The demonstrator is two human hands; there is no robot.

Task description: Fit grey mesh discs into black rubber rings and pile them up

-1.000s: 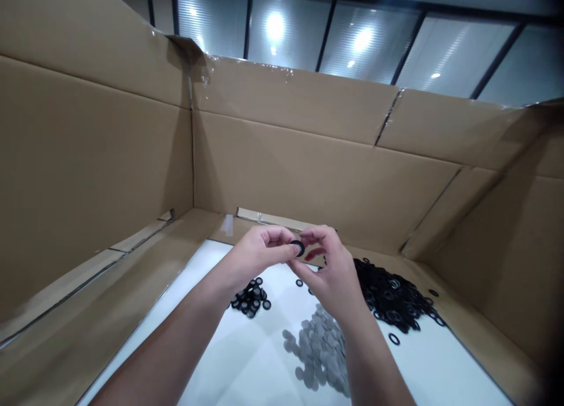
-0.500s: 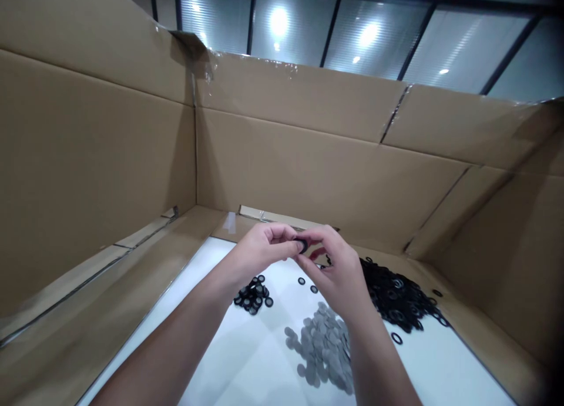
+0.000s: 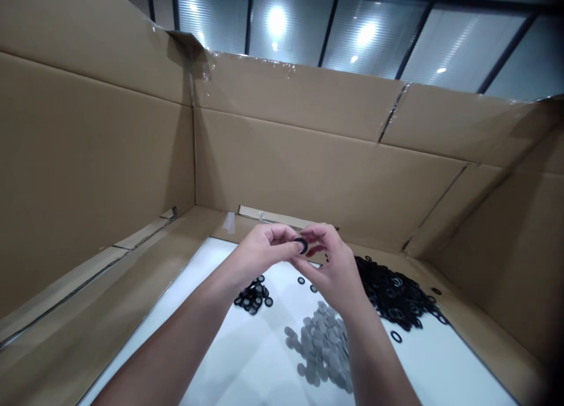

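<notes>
The left hand [image 3: 264,254] and right hand [image 3: 331,269] pinch one black rubber washer [image 3: 302,245] between their fingertips, both grips closed on it, holding it above the white table [image 3: 229,347]. Below the washer lie grey discs [image 3: 321,347], with a big heap of black washers [image 3: 392,291] to its right (a smaller heap [image 3: 252,295] to its left). Since the earlier view, the hands have hardly shifted.

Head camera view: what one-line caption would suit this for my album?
The left hand and right hand hold a black ring above scattered black rings and grey discs inside a cardboard box.
</notes>
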